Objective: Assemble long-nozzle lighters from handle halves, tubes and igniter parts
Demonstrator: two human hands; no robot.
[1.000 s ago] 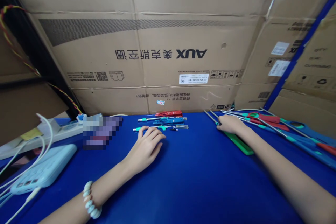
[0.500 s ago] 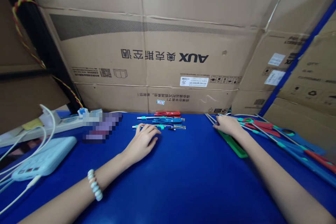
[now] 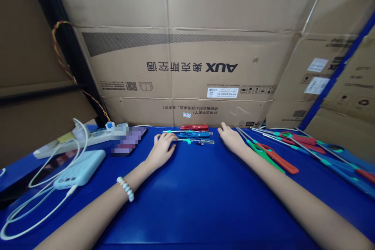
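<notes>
My left hand [image 3: 161,149] lies palm down with fingers parted, over the left end of a thin metal tube with a teal clip [image 3: 187,141]. Whether its fingertips touch the tube is hidden. Just behind are a blue lighter-like handle [image 3: 195,135] and a red one [image 3: 193,127]. My right hand [image 3: 231,137] is over the table right of these parts, fingers partly stretched, with nothing visible in it. Close to its wrist lie a green long-necked lighter [image 3: 265,155] and an orange one [image 3: 281,161], metal necks pointing toward the back.
More long-necked lighters, blue [image 3: 342,175] and red [image 3: 304,138], lie at the far right. On the left are a light blue power bank [image 3: 80,170] with white cables, a power strip [image 3: 96,137] and a phone [image 3: 133,140]. Cardboard [image 3: 187,58] walls the back.
My right hand has left the lighters on the right and moved left toward the middle parts. The orange lighter now shows beside the green one. My view has shifted slightly left.
</notes>
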